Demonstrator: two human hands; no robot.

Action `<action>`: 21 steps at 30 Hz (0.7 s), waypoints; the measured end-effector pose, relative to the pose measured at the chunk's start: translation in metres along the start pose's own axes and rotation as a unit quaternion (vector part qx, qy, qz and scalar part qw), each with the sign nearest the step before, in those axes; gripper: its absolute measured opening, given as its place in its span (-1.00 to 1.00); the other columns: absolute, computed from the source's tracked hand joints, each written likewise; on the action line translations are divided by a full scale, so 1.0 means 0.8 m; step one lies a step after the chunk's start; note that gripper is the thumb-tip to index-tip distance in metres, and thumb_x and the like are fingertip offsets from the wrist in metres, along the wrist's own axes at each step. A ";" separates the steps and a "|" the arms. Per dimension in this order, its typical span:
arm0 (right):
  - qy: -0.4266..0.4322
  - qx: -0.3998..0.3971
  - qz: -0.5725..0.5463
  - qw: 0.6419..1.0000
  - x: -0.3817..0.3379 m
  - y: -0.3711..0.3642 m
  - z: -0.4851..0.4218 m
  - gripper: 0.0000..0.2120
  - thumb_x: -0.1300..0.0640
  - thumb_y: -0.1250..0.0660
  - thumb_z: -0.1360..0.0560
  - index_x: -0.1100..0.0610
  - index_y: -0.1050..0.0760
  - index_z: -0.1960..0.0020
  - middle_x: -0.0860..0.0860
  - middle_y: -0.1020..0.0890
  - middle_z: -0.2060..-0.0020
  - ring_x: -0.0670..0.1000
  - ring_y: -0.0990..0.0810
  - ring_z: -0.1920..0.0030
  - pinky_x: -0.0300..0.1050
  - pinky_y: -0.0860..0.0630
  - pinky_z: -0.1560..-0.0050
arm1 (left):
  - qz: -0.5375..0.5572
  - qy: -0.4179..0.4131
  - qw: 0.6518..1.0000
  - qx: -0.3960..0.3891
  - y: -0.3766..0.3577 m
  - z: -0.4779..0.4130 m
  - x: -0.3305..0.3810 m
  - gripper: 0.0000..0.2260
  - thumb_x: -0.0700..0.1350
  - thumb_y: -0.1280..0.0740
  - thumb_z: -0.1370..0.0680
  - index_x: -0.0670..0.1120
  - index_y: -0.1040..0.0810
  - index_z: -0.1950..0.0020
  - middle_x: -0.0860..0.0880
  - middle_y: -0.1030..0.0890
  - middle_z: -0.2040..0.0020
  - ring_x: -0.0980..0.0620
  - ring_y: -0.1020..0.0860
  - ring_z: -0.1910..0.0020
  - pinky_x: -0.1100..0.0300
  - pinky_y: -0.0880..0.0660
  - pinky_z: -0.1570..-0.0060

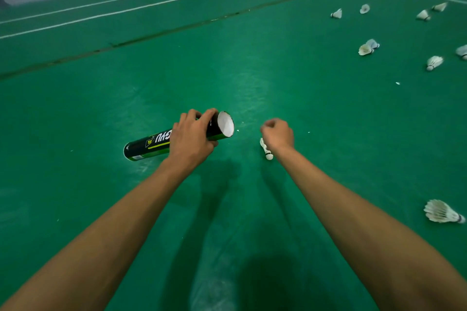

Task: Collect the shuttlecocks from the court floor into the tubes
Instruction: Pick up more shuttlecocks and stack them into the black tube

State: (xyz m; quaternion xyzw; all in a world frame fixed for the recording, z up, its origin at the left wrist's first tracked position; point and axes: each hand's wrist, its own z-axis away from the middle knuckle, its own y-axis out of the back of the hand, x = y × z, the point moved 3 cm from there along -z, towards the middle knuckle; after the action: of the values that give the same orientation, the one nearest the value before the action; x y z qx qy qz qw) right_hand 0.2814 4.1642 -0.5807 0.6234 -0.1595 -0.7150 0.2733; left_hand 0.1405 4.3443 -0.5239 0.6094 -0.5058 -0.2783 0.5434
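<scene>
Where arms reach, scattered shuttlecocks (366,49) rightward

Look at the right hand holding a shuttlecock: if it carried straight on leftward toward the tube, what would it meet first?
Probably the open white mouth of the black shuttlecock tube, held by the left hand. Only bare green court floor separates it from the right hand and its shuttlecock, though depth is uncertain.

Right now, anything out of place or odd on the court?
Loose shuttlecocks are scattered on the floor, mostly far right, e.g. one near the edge. Small white flecks, maybe feather bits, dot the mat. The left hand holds the tube; the right hand holds a shuttlecock.
</scene>
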 end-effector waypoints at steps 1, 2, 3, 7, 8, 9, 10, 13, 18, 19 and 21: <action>-0.018 -0.028 0.058 0.998 0.016 -0.006 -0.011 -0.72 0.13 -0.32 -0.51 0.06 -0.61 -0.20 0.10 -0.67 -0.19 0.17 -0.63 -0.21 -0.04 -0.55 -0.22 | -0.003 -0.001 1.000 -0.004 -0.007 -0.002 0.001 -0.29 0.02 -0.60 -0.37 0.13 -0.39 -0.47 -0.10 -0.52 -0.21 -0.17 -0.47 -0.17 -0.05 -0.44 -0.12; -0.031 -0.056 0.098 0.993 0.031 -0.012 -0.021 -0.64 0.15 -0.33 -0.52 0.12 -0.56 -0.30 0.13 -0.62 -0.26 0.19 -0.58 -0.27 -0.05 -0.51 -0.25 | -0.007 -0.002 1.000 -0.008 -0.013 -0.004 0.001 -0.29 0.02 -0.59 -0.37 0.13 -0.39 -0.47 -0.09 -0.52 -0.22 -0.17 -0.47 -0.17 -0.04 -0.44 -0.12; -0.037 -0.075 0.127 0.988 0.043 -0.018 -0.029 -0.60 0.15 -0.33 -0.52 0.16 -0.51 -0.35 0.17 -0.59 -0.29 0.21 -0.56 -0.29 -0.05 -0.50 -0.26 | -0.011 -0.002 1.000 -0.011 -0.020 -0.006 0.002 -0.29 0.02 -0.59 -0.38 0.14 -0.39 -0.47 -0.09 -0.52 -0.22 -0.16 -0.47 -0.18 -0.04 -0.44 -0.12; -0.023 -0.103 0.202 0.974 0.072 -0.048 -0.057 -0.48 0.15 -0.32 -0.51 0.12 -0.37 -0.45 0.16 -0.44 -0.41 0.27 -0.47 -0.35 0.04 -0.47 -0.34 | -0.016 0.003 0.999 -0.036 -0.053 -0.014 0.011 -0.30 0.04 -0.57 -0.39 0.15 -0.37 -0.48 -0.07 -0.51 -0.22 -0.15 -0.47 -0.18 -0.04 -0.43 -0.13; -0.019 -0.116 0.216 0.969 0.075 -0.056 -0.064 -0.44 0.17 -0.31 -0.51 0.09 -0.32 -0.50 0.13 -0.37 -0.46 0.27 -0.42 -0.38 0.07 -0.44 -0.37 | -0.016 0.002 0.999 -0.047 -0.061 -0.017 0.014 -0.30 0.04 -0.56 -0.39 0.15 -0.36 -0.48 -0.07 -0.51 -0.22 -0.15 -0.46 -0.20 -0.03 -0.43 -0.15; -0.013 -0.130 0.228 0.965 0.076 -0.064 -0.070 -0.40 0.19 -0.29 -0.53 0.05 -0.25 -0.55 0.11 -0.29 -0.51 0.28 -0.36 -0.42 0.10 -0.42 -0.39 | -0.018 0.001 0.998 -0.060 -0.068 -0.021 0.018 -0.29 0.04 -0.55 -0.40 0.15 -0.35 -0.49 -0.08 -0.50 -0.23 -0.15 -0.45 -0.21 -0.03 -0.42 -0.16; -0.010 -0.142 0.241 0.960 0.077 -0.070 -0.075 -0.35 0.21 -0.28 -0.53 0.01 -0.19 -0.58 0.08 -0.20 -0.55 0.28 -0.31 -0.45 0.12 -0.40 -0.40 | -0.021 -0.001 0.997 -0.071 -0.075 -0.025 0.022 -0.29 0.04 -0.54 -0.41 0.15 -0.34 -0.51 -0.08 -0.50 -0.24 -0.15 -0.45 -0.23 -0.03 -0.41 -0.18; -0.001 -0.139 0.277 0.951 0.081 -0.080 -0.096 -0.31 0.25 -0.27 -0.56 -0.08 -0.12 -0.60 0.04 -0.06 -0.60 0.29 -0.26 -0.47 0.20 -0.37 -0.37 | -0.029 0.001 0.996 -0.082 -0.091 -0.037 0.034 -0.29 0.05 -0.53 -0.41 0.15 -0.32 -0.52 -0.09 -0.49 -0.24 -0.16 -0.44 -0.26 -0.04 -0.40 -0.20; 0.023 -0.113 0.283 0.952 0.106 -0.084 -0.113 -0.60 0.27 -0.32 -0.52 0.17 -0.39 -0.35 0.17 -0.40 -0.31 0.28 -0.51 -0.25 0.12 -0.49 -0.24 | -0.040 0.022 0.995 -0.089 -0.101 -0.046 0.042 -0.32 0.02 -0.50 -0.43 0.15 -0.33 -0.50 -0.10 -0.49 -0.22 -0.16 -0.43 -0.23 -0.03 -0.39 -0.17; 0.028 -0.095 0.258 0.961 0.111 -0.082 -0.114 -0.67 0.27 -0.34 -0.52 0.21 -0.46 -0.28 0.18 -0.45 -0.26 0.27 -0.55 -0.19 0.08 -0.52 -0.19 | -0.041 0.029 0.995 -0.090 -0.102 -0.048 0.045 -0.33 0.02 -0.50 -0.43 0.15 -0.34 -0.50 -0.10 -0.49 -0.21 -0.17 -0.44 -0.22 -0.03 -0.40 -0.16; 0.044 -0.042 0.137 0.989 0.120 -0.073 -0.110 -0.80 0.22 -0.36 -0.53 0.23 -0.58 -0.14 0.20 -0.60 -0.13 0.23 -0.61 -0.08 -0.01 -0.53 -0.09 | -0.043 0.041 0.994 -0.092 -0.104 -0.051 0.053 -0.34 0.01 -0.50 -0.42 0.15 -0.36 -0.49 -0.10 -0.49 -0.19 -0.17 -0.44 -0.21 -0.04 -0.40 -0.15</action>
State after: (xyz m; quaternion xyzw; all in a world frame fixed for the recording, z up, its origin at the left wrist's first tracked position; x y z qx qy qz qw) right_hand 0.3492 4.1644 -0.7060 0.6148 -0.2013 -0.6483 0.4015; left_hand 0.2174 4.3120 -0.5834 0.5889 -0.4280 -0.3219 0.6053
